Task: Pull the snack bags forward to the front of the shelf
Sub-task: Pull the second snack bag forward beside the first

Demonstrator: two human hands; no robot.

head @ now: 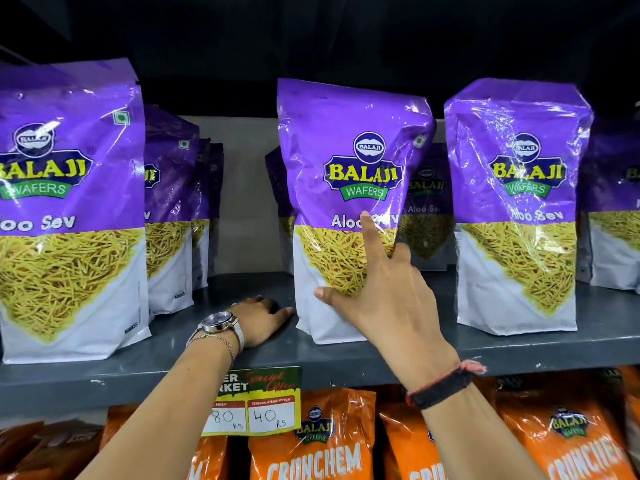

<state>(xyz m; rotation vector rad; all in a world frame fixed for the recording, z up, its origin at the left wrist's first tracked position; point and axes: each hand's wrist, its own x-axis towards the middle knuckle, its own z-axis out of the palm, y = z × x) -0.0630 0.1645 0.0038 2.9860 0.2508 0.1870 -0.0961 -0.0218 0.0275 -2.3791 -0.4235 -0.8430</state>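
Purple-and-white Aloo Sev snack bags stand upright on a grey shelf (519, 348). My right hand (388, 299) grips the middle bag (346, 133) at its right side. The index finger and thumb are spread over the bag's front, and the other fingers reach behind its edge. The bag leans slightly left, a little back from the shelf's front lip. My left hand (259, 320), with a watch on the wrist, lies palm down on the shelf, fingertips at the bag's lower left corner. A left bag (69, 168) stands near the front edge, and a right bag (516, 202) stands slightly further back.
More purple bags stand deeper on the shelf behind the left bag (169, 202) and behind the middle bag (427, 209). A yellow price tag (256, 403) hangs on the shelf lip. Orange Crunchem bags (311, 455) fill the shelf below.
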